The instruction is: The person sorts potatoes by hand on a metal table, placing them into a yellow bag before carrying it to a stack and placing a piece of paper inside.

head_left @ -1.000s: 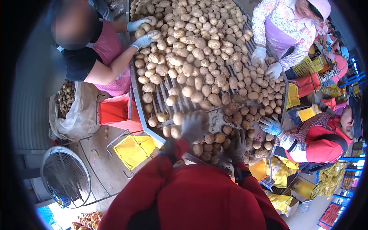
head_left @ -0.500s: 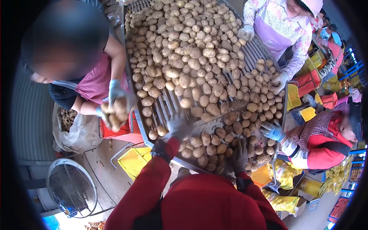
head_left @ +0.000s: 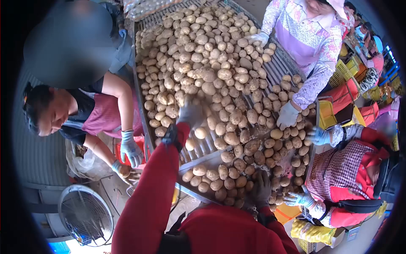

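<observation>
A broad heap of potatoes (head_left: pixel 208 75) covers a slatted metal sorting table (head_left: pixel 202 157) in front of me. My left hand (head_left: pixel 191 113), in a grey glove, reaches out over the left part of the heap and touches potatoes there. Its fingers are smeared by motion, so their closing cannot be made out. Near the table's front edge, my right hand (head_left: pixel 263 186), in a dark glove, rests beside a group of potatoes (head_left: pixel 223 178) with its fingers stretched out. I see no potato held in it.
Across the table, a co-worker's gloved hand (head_left: pixel 288 115) lies on potatoes. On the right, another person's gloved hand (head_left: pixel 299 199) is near the table edge. A person on the left holds a potato (head_left: pixel 124 171). A fan (head_left: pixel 86 215) stands lower left; yellow crates (head_left: pixel 327 113) stand right.
My left hand has moved forward, farther up the heap. My right hand stays near the front edge. The left co-worker's hands have separated and lowered, with fewer potatoes in them.
</observation>
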{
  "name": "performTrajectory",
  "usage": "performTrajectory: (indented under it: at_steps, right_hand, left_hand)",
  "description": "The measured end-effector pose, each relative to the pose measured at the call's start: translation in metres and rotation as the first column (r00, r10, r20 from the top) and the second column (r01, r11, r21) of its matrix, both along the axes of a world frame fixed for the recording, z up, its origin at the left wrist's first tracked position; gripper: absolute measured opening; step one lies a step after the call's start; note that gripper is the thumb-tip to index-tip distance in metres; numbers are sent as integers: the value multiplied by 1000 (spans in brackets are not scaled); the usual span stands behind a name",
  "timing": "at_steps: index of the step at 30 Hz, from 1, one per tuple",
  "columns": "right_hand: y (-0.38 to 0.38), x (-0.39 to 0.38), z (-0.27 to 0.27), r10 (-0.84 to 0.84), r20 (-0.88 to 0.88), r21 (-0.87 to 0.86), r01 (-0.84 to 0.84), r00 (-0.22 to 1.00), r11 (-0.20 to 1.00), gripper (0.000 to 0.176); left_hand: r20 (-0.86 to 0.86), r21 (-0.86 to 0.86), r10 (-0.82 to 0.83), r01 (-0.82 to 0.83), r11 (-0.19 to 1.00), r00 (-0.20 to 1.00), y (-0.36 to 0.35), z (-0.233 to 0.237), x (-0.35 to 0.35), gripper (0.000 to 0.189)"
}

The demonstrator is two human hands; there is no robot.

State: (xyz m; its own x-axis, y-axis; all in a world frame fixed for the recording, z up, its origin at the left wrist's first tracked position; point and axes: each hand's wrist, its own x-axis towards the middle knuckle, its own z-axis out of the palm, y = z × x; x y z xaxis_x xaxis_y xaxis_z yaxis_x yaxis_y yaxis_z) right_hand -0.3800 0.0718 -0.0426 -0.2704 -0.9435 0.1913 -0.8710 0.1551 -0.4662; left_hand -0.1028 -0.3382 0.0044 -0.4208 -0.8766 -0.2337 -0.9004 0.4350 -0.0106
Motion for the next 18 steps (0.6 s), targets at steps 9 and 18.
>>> performTrajectory:
  at_steps: [9,18]
  right_hand:
    - [-5,-4,18,-1,49,28,0,999,1000,47]
    - [-8,-6,35,68,31,29,-69,997,997,55]
  left_hand:
    - [-126,-215,46,-73,974,991,108,24,12,39]
    - [-207,354,293,-208,912,934,96,-20,-30,49]
